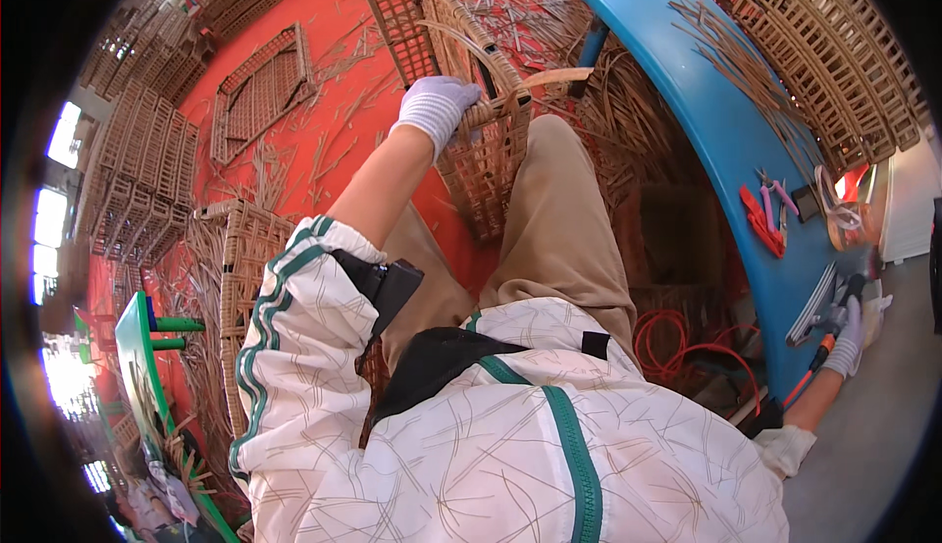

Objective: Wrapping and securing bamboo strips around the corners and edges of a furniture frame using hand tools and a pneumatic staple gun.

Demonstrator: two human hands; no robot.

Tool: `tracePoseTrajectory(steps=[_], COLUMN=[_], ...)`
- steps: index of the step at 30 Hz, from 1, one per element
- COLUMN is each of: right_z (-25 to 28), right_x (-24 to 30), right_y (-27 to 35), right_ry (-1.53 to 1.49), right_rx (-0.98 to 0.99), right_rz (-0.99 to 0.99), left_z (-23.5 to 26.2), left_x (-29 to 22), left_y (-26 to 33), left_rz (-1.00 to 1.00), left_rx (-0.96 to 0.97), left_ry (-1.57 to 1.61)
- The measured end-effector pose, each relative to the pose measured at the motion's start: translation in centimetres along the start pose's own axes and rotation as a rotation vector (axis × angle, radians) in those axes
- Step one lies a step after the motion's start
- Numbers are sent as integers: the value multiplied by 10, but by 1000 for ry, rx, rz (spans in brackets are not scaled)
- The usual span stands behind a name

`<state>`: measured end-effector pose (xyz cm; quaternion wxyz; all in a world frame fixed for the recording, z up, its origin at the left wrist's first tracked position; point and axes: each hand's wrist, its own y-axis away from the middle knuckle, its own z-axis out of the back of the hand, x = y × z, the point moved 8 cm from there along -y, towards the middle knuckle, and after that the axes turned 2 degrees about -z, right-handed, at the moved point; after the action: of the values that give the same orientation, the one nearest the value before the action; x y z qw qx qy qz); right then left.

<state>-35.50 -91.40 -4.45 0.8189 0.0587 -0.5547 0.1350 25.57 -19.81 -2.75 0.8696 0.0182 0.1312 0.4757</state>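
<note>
A brown woven wicker basket [488, 165] stands tilted between my knees, its lattice side facing left. My left hand [439, 111], in a white and grey striped glove, is closed over its upper rim. A loose pale strip [556, 79] sticks out to the right from that rim. At the far right, my gloved right hand [846, 339] is wrapped round an air staple gun [814, 303] at the edge of the blue table [687, 82]. An orange-red hose runs from the tool's lower end. The right fingers are partly blurred.
Purple-handled pliers [782, 200], a red-handled tool [763, 224] and a clear tape roll [842, 217] lie on the table. Wicker strips [741, 62] lie there too. A coiled red hose [667, 347] is under it. Stacked baskets [829, 72] stand behind; another basket [263, 92] lies on the red floor.
</note>
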Motion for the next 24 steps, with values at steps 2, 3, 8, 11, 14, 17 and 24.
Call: tracePoseTrajectory(steps=[2,3,8,11,14,17,24], right_z=[-61,-84,-219,-296,-335,-365,-394], right_x=[122,154,222,251,217,217,239], right_y=[84,125,210,294,331,367,404], right_ry=[10,21,-362,-318,-216,-143,66], right_rx=[-17,-28,486,678,845,916,915], right_rz=[379,378,314,332,177,371,972], left_z=[3,3,-3,-10,-1,15,24], left_x=[-2,-9,-19,-5,-26,-22,-19], left_y=[3,-2,-21,-17,2,13,7], left_rz=[28,18,-175,142,280,279,152], left_rx=[25,53,-150,-133,-113,-285,-457], left_ry=[12,25,-106,409,733,577,656])
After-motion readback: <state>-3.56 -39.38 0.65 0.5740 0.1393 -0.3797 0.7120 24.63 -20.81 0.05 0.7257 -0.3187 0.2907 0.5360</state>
